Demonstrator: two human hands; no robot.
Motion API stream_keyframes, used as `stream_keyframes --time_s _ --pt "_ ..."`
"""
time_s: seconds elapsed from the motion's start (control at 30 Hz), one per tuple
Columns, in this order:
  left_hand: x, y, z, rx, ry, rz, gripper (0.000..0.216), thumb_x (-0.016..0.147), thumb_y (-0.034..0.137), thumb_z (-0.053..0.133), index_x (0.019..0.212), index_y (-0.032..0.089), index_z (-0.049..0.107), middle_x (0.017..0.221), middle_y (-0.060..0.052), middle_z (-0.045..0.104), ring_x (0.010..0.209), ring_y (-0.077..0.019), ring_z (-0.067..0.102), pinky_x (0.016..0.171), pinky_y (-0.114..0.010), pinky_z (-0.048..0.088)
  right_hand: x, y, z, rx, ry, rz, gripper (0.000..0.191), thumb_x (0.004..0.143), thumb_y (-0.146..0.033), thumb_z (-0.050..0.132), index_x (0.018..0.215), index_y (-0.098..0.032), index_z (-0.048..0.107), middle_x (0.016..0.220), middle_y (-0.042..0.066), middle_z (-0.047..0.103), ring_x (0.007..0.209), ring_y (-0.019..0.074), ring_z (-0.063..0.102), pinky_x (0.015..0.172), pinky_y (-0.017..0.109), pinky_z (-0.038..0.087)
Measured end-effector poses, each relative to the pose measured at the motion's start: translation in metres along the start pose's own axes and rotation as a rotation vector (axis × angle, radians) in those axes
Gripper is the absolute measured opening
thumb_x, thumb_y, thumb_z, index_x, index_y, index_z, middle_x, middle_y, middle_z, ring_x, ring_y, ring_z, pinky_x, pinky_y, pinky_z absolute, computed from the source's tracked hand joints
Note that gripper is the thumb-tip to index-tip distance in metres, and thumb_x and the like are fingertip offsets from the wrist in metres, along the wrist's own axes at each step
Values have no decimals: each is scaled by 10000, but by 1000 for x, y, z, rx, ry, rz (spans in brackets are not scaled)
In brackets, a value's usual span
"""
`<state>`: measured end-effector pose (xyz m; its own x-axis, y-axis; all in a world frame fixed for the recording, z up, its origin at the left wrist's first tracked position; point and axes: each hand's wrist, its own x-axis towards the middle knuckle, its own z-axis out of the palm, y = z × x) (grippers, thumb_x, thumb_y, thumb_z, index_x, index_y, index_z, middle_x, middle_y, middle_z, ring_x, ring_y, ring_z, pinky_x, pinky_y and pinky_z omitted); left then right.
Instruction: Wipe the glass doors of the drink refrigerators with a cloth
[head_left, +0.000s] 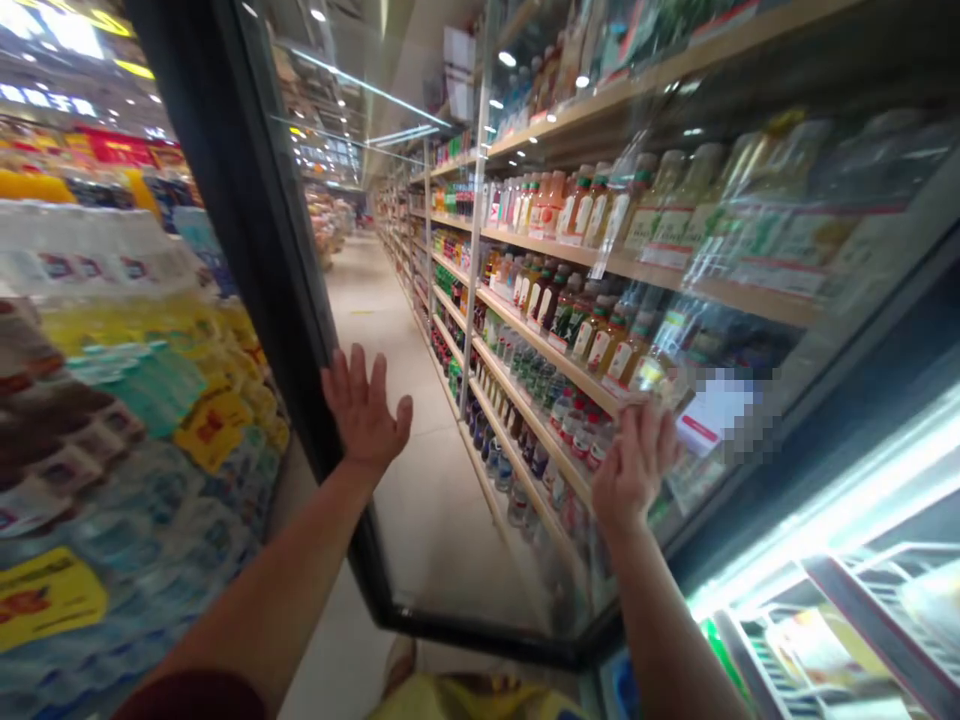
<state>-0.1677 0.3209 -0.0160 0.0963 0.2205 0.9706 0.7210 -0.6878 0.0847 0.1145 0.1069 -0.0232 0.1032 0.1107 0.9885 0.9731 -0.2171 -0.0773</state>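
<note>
A glass cooler door [442, 560] with a black frame stands ajar in front of me. My left hand [366, 412] is spread wide on the door's far side, palm toward the glass beside the black frame [247, 240]. Nothing is in it. Closer to the hinge side, my right hand [634, 468] reaches to the pane with its fingers stretched, also holding nothing visible. Just right of its fingertips is a white label [701, 425] with a red mark, partly blurred out. Whether either palm presses on the glass is hard to see.
Through the pane appear long shelves [540, 315] of bottled drinks along a pale aisle floor [367, 300]. Stacked bottle packs [142, 520] with yellow signs stand at left. At lower right is the lit cooler interior with white wire racks [885, 565]. A yellow item [465, 700] shows below.
</note>
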Motion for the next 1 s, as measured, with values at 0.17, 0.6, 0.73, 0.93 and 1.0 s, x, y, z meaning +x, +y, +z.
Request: stream_keyframes --time_s 0.17,0.6,0.73,0.93,1.0 --pt "-1 0 -1 -6 4 22 690 964 454 418 1564 137 290 1667 -167 171 1573 -284 0 1264 -548 27 -8 -22 8 8 -26 -25 550 961 -126 410 1510 -148 433 1479 160 538 1540 275 235 1265 528 149" --pt "0 7 -10 -31 -77 -74 714 958 554 359 1504 96 402 1639 -198 244 1569 -324 0 1253 -579 23 -15 -83 26 84 -143 -143 572 951 -123 383 1522 -150 411 1479 127 549 1550 262 199 1275 557 93" --pt "-1 8 -14 -46 -72 -76 703 949 542 391 1503 110 415 1634 -191 264 1569 -326 10 1251 -580 13 -53 -118 28 276 -365 -524 551 939 -103 373 1437 -287 522 1447 -52 591 1486 77 328 1288 319 123" --pt "-2 9 -15 -27 -29 -40 679 948 522 418 1495 118 430 1630 -188 276 1571 -312 29 1252 -574 43 -29 -95 22 132 -306 -258 580 950 -96 402 1511 -238 433 1491 6 549 1531 207 263 1282 487 -32" --pt "-1 10 -16 -31 -43 -52 683 948 529 409 1494 119 431 1628 -187 284 1570 -315 27 1253 -573 32 -38 -102 26 129 -312 -222 573 950 -104 392 1503 -241 451 1509 20 529 1526 214 278 1286 465 41"
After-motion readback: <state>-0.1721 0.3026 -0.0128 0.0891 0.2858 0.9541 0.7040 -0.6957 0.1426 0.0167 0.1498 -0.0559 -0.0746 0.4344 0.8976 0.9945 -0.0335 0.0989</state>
